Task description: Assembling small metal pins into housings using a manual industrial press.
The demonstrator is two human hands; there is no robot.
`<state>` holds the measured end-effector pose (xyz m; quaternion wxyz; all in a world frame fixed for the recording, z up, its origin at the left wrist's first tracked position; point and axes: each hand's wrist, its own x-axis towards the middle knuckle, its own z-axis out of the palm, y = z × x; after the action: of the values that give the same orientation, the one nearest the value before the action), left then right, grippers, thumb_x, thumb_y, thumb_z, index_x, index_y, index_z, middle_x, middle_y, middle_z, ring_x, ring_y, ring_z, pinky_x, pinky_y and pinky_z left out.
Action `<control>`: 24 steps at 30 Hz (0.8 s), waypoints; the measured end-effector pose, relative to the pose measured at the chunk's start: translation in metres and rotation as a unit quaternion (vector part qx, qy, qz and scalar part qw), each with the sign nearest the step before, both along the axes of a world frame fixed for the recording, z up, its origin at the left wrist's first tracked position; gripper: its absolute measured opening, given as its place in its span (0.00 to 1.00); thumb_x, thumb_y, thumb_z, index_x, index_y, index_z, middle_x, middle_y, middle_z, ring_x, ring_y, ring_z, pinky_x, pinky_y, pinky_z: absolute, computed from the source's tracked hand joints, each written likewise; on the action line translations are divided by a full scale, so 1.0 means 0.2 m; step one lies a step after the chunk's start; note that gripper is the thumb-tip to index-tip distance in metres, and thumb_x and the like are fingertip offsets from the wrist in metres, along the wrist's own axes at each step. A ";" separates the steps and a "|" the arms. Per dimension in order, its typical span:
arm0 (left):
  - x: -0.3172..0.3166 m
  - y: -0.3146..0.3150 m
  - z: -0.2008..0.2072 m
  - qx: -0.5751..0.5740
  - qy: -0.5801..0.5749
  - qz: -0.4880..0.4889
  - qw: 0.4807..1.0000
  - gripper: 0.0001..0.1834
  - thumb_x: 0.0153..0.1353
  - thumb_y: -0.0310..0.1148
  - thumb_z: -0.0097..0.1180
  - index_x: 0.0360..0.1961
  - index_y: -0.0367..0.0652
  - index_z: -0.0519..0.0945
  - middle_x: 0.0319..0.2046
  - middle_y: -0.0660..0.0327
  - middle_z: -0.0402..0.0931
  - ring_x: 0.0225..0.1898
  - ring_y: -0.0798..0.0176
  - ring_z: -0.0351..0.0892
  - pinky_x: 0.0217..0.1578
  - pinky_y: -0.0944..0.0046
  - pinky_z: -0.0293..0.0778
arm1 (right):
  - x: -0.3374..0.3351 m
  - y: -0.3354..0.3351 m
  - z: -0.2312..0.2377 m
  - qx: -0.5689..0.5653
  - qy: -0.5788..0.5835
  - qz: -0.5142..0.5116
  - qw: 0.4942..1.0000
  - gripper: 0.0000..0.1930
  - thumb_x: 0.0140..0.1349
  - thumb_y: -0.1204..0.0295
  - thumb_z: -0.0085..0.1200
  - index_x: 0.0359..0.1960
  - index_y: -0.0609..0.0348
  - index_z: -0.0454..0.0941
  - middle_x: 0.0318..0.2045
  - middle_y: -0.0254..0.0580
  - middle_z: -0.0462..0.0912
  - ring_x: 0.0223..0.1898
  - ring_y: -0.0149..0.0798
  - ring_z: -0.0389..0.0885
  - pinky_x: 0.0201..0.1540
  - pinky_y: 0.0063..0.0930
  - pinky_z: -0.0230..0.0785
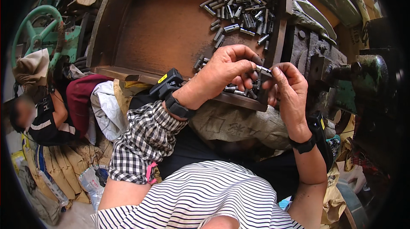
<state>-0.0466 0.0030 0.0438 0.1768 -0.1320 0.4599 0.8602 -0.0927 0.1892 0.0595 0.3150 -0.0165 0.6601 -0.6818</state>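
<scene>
A short, shiny metal cylindrical part (264, 70) is held between my two hands over the near right side of a wooden tray. My left hand (230, 68) pinches its left end between thumb and fingers. At the other end, the thumb and fingertips of my right hand (291, 84) close on it. Darkened fingertips hide part of the piece, and its exact kind is unclear. Many similar metal cylinders (245, 9) lie heaped in the tray's right part, with more beneath my hands.
The wooden tray (119, 24) has raised walls. A dark, greasy machine (322, 64) stands close on the right. Sacking (239, 126) lies below the tray's near edge. At left are a green handwheel (36, 36) and another person (47, 111) beside stacked brown sacks (64, 169).
</scene>
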 end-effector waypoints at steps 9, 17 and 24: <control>0.01 0.02 -0.01 -0.030 0.034 -0.004 0.999 0.11 0.61 0.28 0.52 0.43 0.35 0.74 0.29 0.61 0.77 0.26 0.73 0.78 0.24 0.77 0.74 | -0.01 0.02 -0.03 -0.029 -0.062 -0.016 0.998 0.09 0.66 0.67 0.48 0.34 0.61 0.71 0.19 0.37 0.79 0.11 0.21 0.70 0.11 0.11 0.57; 0.01 0.02 -0.01 -0.039 0.052 -0.015 0.998 0.12 0.62 0.29 0.53 0.44 0.35 0.74 0.30 0.61 0.78 0.28 0.73 0.78 0.26 0.77 0.74 | -0.02 0.03 -0.05 -0.097 -0.143 -0.035 0.984 0.08 0.64 0.69 0.51 0.35 0.61 0.71 0.20 0.39 0.79 0.10 0.22 0.70 0.10 0.11 0.57; 0.04 0.07 0.01 -0.043 0.048 0.014 0.998 0.13 0.64 0.33 0.52 0.44 0.33 0.75 0.30 0.61 0.78 0.26 0.73 0.78 0.25 0.76 0.75 | -0.01 0.03 -0.02 -0.122 -0.166 -0.071 0.976 0.06 0.63 0.71 0.52 0.34 0.60 0.70 0.20 0.40 0.79 0.10 0.23 0.70 0.09 0.12 0.56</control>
<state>-0.0385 0.0160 0.0452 0.1361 -0.1044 0.5023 0.8475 -0.0949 0.1947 0.0557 0.3664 0.1057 0.5100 -0.7710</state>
